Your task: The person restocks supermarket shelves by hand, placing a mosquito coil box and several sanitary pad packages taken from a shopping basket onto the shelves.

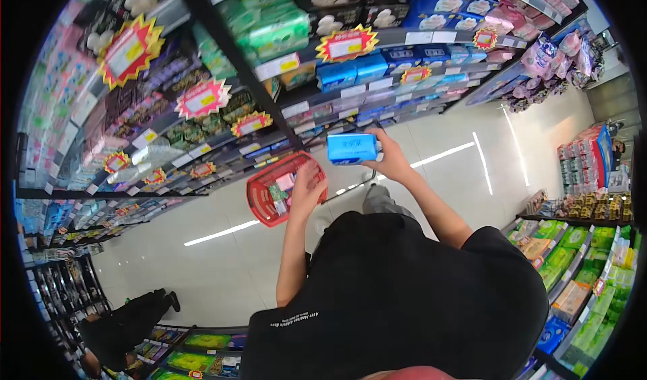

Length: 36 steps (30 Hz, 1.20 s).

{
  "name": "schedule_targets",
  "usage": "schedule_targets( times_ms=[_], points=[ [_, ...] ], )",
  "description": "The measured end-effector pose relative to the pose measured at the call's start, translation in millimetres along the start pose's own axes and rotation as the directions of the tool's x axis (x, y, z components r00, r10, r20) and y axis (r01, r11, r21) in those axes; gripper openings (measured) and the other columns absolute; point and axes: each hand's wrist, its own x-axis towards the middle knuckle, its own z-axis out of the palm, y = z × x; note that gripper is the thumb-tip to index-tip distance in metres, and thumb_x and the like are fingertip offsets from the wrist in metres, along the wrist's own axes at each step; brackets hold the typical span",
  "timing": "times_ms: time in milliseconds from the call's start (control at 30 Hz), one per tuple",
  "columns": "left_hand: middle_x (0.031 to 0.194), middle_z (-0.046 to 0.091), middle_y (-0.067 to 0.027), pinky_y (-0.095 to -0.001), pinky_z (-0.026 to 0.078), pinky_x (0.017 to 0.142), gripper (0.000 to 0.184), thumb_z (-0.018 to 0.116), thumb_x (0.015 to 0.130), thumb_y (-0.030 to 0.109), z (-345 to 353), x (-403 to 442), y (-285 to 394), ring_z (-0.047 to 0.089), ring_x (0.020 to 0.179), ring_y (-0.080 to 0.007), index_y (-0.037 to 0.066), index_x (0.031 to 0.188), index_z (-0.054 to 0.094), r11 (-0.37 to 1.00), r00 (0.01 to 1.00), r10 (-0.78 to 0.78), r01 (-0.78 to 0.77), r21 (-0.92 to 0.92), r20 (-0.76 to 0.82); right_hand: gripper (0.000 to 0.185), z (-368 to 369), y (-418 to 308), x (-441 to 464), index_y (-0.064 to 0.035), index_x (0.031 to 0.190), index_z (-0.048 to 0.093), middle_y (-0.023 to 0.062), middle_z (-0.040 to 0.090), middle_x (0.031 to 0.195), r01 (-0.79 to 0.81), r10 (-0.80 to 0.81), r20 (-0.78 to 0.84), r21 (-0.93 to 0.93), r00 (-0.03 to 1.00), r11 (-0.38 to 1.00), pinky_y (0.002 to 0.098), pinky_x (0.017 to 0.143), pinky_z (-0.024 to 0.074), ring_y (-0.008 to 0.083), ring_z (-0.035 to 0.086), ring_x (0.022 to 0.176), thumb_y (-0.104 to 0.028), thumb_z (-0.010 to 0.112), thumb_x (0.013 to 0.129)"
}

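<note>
My right hand [392, 156] grips a blue, brick-shaped plastic-wrapped pack [352, 148] by its right end, holding it up in front of the shelves. The pack looks like tissues, with white lettering on its top. My left hand [307, 186] is raised over the right side of a red shopping basket [259, 186], its fingers stretched out and nothing visible in them. Inside the basket lie several small packages [282, 190], pink, white and green, partly covered by the hand. Whether the left hand touches the basket rim I cannot tell.
Ahead stands a long shelf unit [286, 110] stocked with packs, including blue packs [354, 70] and green packs [280, 29]. Starburst price signs [347, 43] stick out from its edges. More shelves [573, 272] stand behind on the right. Another person [128, 326] is at lower left.
</note>
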Motion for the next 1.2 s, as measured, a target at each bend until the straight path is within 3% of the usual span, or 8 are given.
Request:
schedule_targets(
  times_ms=[233, 433, 600, 767, 900, 967, 1033, 1200],
  points=[
    [0.120, 0.063, -0.0177, -0.0372, 0.049, 0.094, 0.046, 0.072, 0.087, 0.021, 16.8, 21.0, -91.9, 0.061, 0.112, -0.0281, -0.002, 0.123, 0.055, 0.904, 0.964, -0.226, 0.262, 0.338, -0.143, 0.071, -98.4, 98.3, 133.4, -0.0074, 0.130, 0.045, 0.0173, 0.063, 0.114, 0.087, -0.096, -0.258, -0.046, 0.961, 0.995, 0.0407, 0.086, 0.0535, 0.0318, 0.062, 0.109, -0.010, 0.080, 0.069],
    [0.106, 0.067, -0.0209, -0.0380, 0.052, 0.083, 0.050, 0.075, 0.082, 0.036, -10.7, -12.5, -234.3, 0.065, 0.099, -0.0303, -0.005, 0.109, 0.062, 0.666, 0.952, -0.241, 0.303, 0.682, -0.187, 0.067, -127.0, 146.4, 240.6, -0.0010, 0.126, 0.051, 0.0256, 0.062, 0.116, 0.077, -0.119, -0.201, -0.205, 0.972, 0.976, 0.0445, 0.091, 0.0489, 0.0428, 0.058, 0.108, -0.019, 0.081, 0.069],
    [0.102, 0.066, -0.0186, -0.0367, 0.051, 0.085, 0.047, 0.076, 0.083, 0.031, 27.6, -32.8, -225.4, 0.065, 0.097, -0.0272, -0.004, 0.111, 0.060, 0.650, 0.829, -0.478, 0.556, 0.518, -0.290, 0.071, -126.7, 186.9, 297.9, -0.0016, 0.129, 0.054, 0.0245, 0.056, 0.130, 0.177, -0.174, 0.040, -0.363, 0.984, 0.915, 0.0410, 0.105, 0.0407, 0.0399, 0.053, 0.120, -0.043, 0.074, 0.075],
    [0.106, 0.064, -0.0162, -0.0362, 0.050, 0.089, 0.048, 0.074, 0.086, 0.026, 106.9, 4.7, -131.3, 0.063, 0.101, -0.0254, -0.003, 0.119, 0.056, 0.855, 0.859, -0.372, 0.464, 0.231, -0.351, 0.080, -154.3, 161.3, 252.5, -0.0018, 0.130, 0.052, 0.0231, 0.057, 0.128, 0.173, -0.171, -0.083, 0.030, 0.982, 0.984, 0.0384, 0.101, 0.0441, 0.0355, 0.056, 0.117, -0.042, 0.082, 0.068],
    [0.123, 0.057, -0.0155, -0.0380, 0.048, 0.095, 0.058, 0.070, 0.090, 0.025, 137.1, 73.5, -47.4, 0.058, 0.114, -0.0252, 0.001, 0.135, 0.043, 0.943, 0.963, -0.052, 0.133, 0.304, -0.263, 0.070, -137.3, 161.4, 165.0, -0.0051, 0.130, 0.053, 0.0114, 0.061, 0.120, -0.045, -0.084, 0.179, 0.615, 0.980, 0.787, 0.0363, 0.097, 0.0458, 0.0224, 0.057, 0.112, -0.023, 0.084, 0.070],
    [0.129, 0.053, -0.0150, -0.0368, 0.048, 0.095, 0.061, 0.067, 0.091, 0.021, 162.5, 98.1, -0.2, 0.054, 0.117, -0.0244, 0.006, 0.141, 0.036, 0.998, 0.976, -0.057, 0.058, -0.004, -0.210, 0.068, -122.9, 168.6, 121.0, -0.0067, 0.130, 0.052, 0.0091, 0.062, 0.115, -0.085, -0.161, 0.279, 0.699, 0.947, 0.710, 0.0355, 0.093, 0.0479, 0.0212, 0.059, 0.109, -0.020, 0.082, 0.071],
    [0.127, 0.055, -0.0131, -0.0363, 0.048, 0.095, 0.057, 0.068, 0.090, 0.020, 165.7, 114.6, 8.3, 0.055, 0.115, -0.0241, 0.008, 0.139, 0.041, 0.976, 0.986, -0.115, 0.089, -0.198, -0.121, 0.071, -113.2, 176.7, 83.0, -0.0116, 0.134, 0.050, 0.0059, 0.056, 0.122, -0.213, -0.107, 0.457, 0.593, 0.883, 0.776, 0.0337, 0.095, 0.0474, 0.0181, 0.055, 0.112, -0.012, 0.084, 0.071],
    [0.121, 0.059, -0.0117, -0.0344, 0.048, 0.092, 0.055, 0.080, 0.079, 0.020, 170.1, 116.8, -13.7, 0.058, 0.109, -0.0208, 0.005, 0.125, 0.055, 0.935, 0.914, -0.354, 0.344, 0.087, 0.197, 0.072, -73.3, 192.7, -3.7, -0.0006, 0.130, 0.050, 0.0128, 0.063, 0.110, -0.258, 0.098, 0.335, 0.476, 0.937, 0.841, 0.0346, 0.087, 0.0500, 0.0220, 0.060, 0.105, -0.030, 0.082, 0.072]
  ],
)
